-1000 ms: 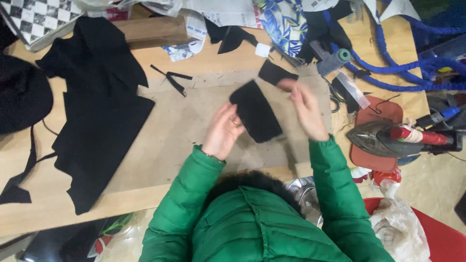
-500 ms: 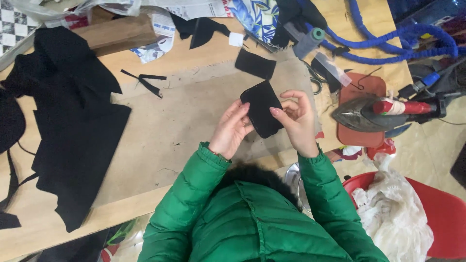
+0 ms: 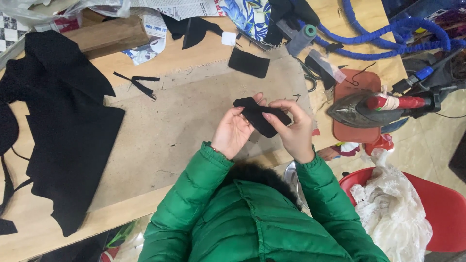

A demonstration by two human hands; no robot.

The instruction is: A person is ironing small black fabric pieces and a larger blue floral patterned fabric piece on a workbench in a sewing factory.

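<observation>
Both hands hold a small piece of black fabric above the brown paper-covered table. My left hand cups it from the left with fingers under the cloth. My right hand pinches its right end between thumb and fingers. The piece is folded into a narrow strip. Green jacket sleeves fill the lower part of the view.
A second small black piece lies farther back on the table. A large black garment covers the left side. An iron rests on a red mat at the right, near blue hose. A red tub with white lace stands lower right.
The black piece has been lifted off the table and folded narrower between both hands. The view has shifted left, bringing the iron further into view.
</observation>
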